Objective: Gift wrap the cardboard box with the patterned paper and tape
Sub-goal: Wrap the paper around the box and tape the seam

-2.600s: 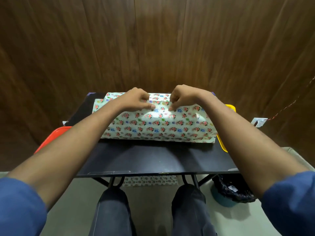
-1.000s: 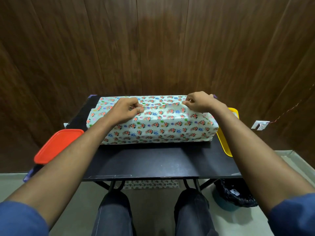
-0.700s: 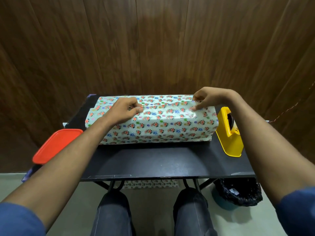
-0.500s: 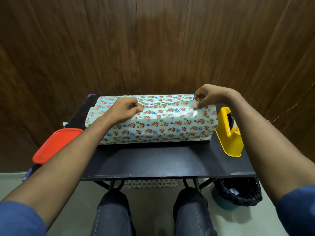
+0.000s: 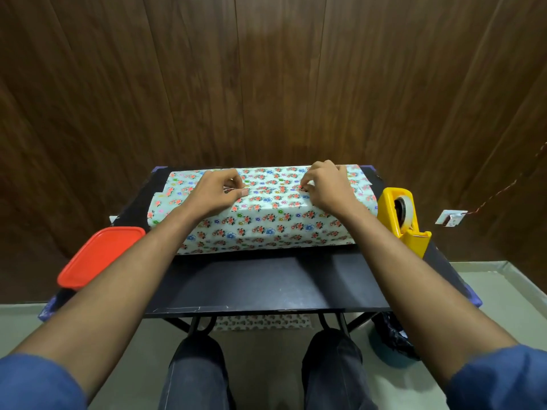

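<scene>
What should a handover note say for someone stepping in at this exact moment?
Left hand and right hand: both on top of the box, fingers curled, pinching the patterned paper at its seam.
The paper covers the box top and near side on the black table.
Yellow tape dispenser stands to the right, untouched.
Left: tape the seam, then fold and tape the ends.

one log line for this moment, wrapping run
stage: holding paper seam on top | left hand: pinches floral paper | right hand: pinches paper | tape dispenser: on table, right of box, untouched
</scene>
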